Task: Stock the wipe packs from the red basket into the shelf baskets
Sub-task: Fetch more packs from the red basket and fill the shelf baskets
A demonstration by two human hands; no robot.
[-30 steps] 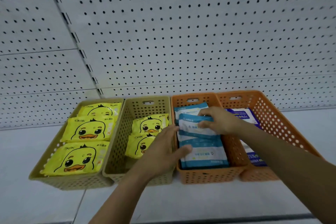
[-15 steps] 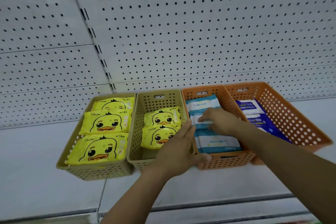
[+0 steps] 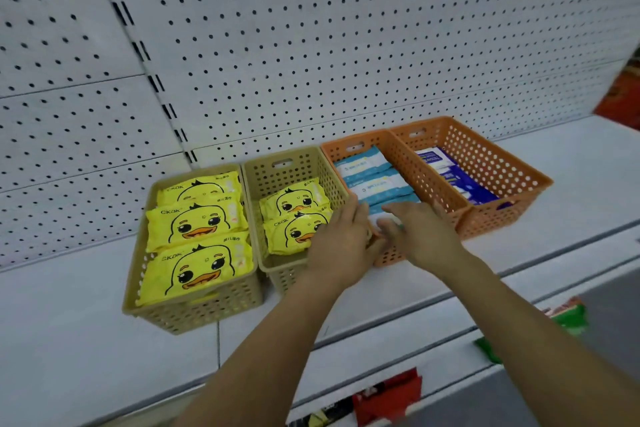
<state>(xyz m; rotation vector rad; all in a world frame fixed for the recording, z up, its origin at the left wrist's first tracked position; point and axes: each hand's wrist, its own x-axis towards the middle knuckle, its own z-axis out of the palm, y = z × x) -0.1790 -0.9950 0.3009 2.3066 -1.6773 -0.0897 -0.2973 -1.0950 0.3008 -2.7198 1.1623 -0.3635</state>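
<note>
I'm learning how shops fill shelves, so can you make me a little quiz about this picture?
1. How many baskets stand in the row on the shelf?
2. True or false: the far-left basket holds yellow duck packs.
3. Which basket are both hands over? A. far-left tan basket B. left orange basket C. right orange basket

Key:
1. Four: two tan, two orange.
2. True; three packs show in it.
3. B. The left hand and right hand are at the front of the left orange basket, by the light blue packs. The right orange basket holds dark blue packs.
</note>
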